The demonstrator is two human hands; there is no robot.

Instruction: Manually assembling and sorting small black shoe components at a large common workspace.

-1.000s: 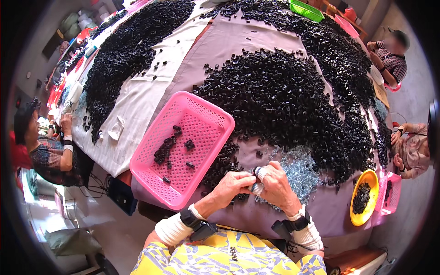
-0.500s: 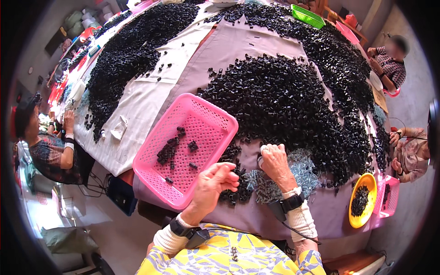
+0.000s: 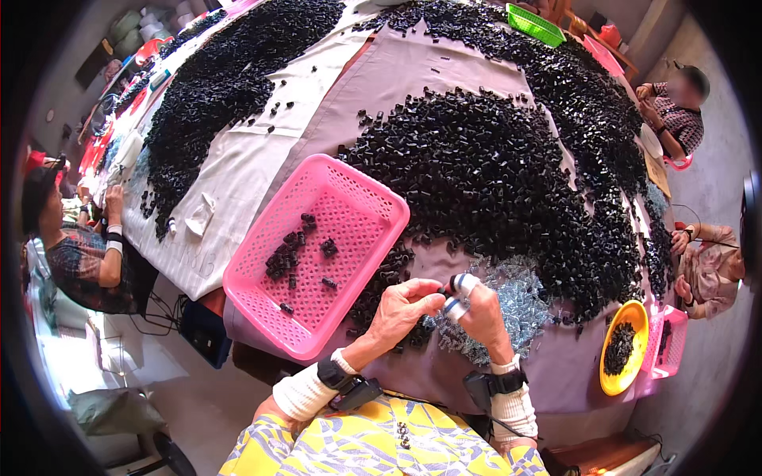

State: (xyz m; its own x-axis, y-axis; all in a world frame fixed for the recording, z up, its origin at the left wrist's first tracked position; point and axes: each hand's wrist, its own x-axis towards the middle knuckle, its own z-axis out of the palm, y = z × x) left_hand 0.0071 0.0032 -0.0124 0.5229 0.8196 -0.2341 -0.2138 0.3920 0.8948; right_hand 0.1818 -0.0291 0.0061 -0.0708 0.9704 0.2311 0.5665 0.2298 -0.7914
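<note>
Small black piece (image 3: 446, 293) apparently pinched between thumb and finger of left hand (image 3: 401, 315), over left edge of pale heap (image 3: 517, 301). Right hand (image 3: 482, 317) curled, taped fingers (image 3: 467, 283) close by; its hold cannot be told. Piece best kept steady, lightly gripped.

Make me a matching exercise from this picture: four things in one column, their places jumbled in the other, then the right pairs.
Things:
1. Large pink basket
2. Yellow bowl
3. Green basket
4. Clear bits

Places:
A. At the far side of the table
B. Showing on both sides of the right hand
C. Left of both hands, with a few black pieces inside
D. At the right, beside a smaller pink basket

Pairs: 1-C, 2-D, 3-A, 4-B
</note>
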